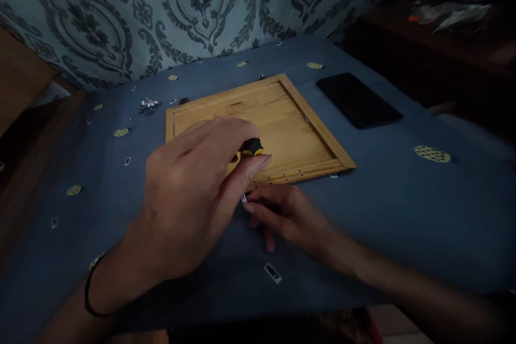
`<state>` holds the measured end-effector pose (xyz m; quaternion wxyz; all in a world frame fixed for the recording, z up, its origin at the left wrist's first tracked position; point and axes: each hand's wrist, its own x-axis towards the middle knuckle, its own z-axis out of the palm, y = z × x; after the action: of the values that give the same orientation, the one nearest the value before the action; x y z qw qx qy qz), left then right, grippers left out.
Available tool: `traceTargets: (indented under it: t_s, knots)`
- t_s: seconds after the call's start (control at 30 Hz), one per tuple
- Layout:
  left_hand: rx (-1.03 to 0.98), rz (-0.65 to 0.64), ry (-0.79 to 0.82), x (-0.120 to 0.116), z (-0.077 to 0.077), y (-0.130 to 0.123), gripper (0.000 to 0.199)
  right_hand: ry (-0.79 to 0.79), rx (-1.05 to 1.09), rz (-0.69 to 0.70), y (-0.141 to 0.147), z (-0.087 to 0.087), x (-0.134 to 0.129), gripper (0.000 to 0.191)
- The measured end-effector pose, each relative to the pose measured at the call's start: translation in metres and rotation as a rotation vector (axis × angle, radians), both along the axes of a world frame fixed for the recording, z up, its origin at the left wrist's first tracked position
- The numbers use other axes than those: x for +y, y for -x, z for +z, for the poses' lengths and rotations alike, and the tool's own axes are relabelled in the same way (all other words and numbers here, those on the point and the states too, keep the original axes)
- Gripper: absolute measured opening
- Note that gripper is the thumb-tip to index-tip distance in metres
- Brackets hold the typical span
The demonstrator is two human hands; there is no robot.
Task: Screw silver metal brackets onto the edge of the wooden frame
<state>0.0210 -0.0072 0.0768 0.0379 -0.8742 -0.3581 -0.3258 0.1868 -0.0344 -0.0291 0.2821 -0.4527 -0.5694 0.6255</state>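
My left hand is wrapped round a screwdriver, of which the black and yellow handle end shows between thumb and forefinger; its shaft is hidden behind the fingers. Below it, my right hand pinches a small shiny metal piece at the near edge of a wooden panel. That piece is mostly covered, so its kind cannot be made out. The framed wooden panel lies flat under and beyond my left hand, with a row of small dark holes along its near edge.
A blue patterned cloth covers the table. Small metal hardware lies in a pile left of the panel. A black phone rests to the right. Patterned curtain fabric hangs behind, and wooden furniture stands at left.
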Motion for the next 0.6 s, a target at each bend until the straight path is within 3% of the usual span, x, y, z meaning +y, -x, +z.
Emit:
traceTargets:
  t_s: [0.23, 0.6]
  knots:
    - [0.033, 0.053, 0.01, -0.001, 0.001, -0.001, 0.006, 0.303, 0.128, 0.045, 0.001, 0.006, 0.013, 0.043]
    - [0.081, 0.067, -0.056, -0.005, 0.001, -0.002, 0.004, 0.354, 0.134, 0.012, 0.004, 0.01, 0.015, 0.035]
